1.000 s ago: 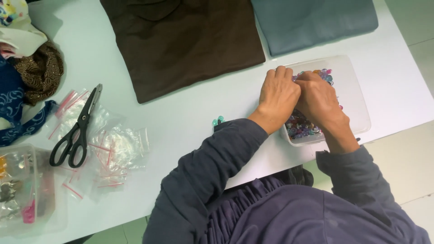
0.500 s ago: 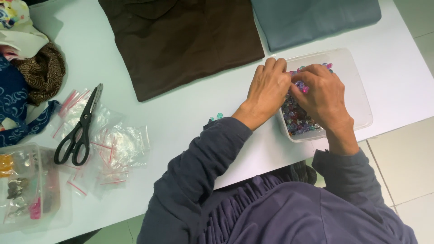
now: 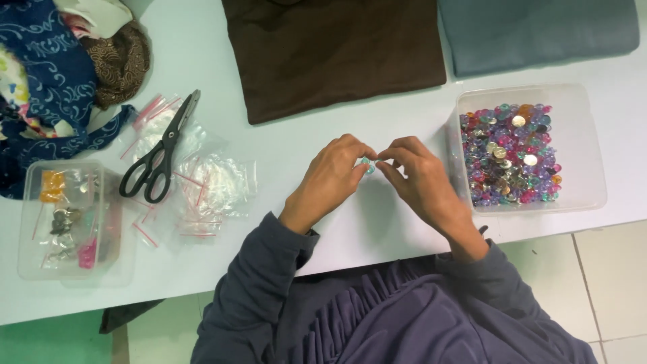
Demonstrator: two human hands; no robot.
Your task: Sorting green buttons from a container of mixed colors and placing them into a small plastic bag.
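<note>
My left hand (image 3: 331,180) and my right hand (image 3: 419,180) meet fingertip to fingertip over the white table (image 3: 283,145). Together they pinch a small teal bead (image 3: 367,164) between thumbs and forefingers. To the right of my right hand stands a clear plastic box (image 3: 579,145), holding several coloured faceted beads (image 3: 509,154) in pink, purple, green and silver. Both arms wear dark grey sleeves.
Black scissors (image 3: 159,152) lie on small clear zip bags (image 3: 202,185) at the left. A clear box of small parts (image 3: 71,219) sits at the near left edge. Brown cloth (image 3: 333,50) and grey-blue cloth (image 3: 539,30) lie at the back; patterned fabrics (image 3: 54,81) pile up far left.
Both hands have left the bead box and moved left over the bare table, now pinching a small teal bead between them.
</note>
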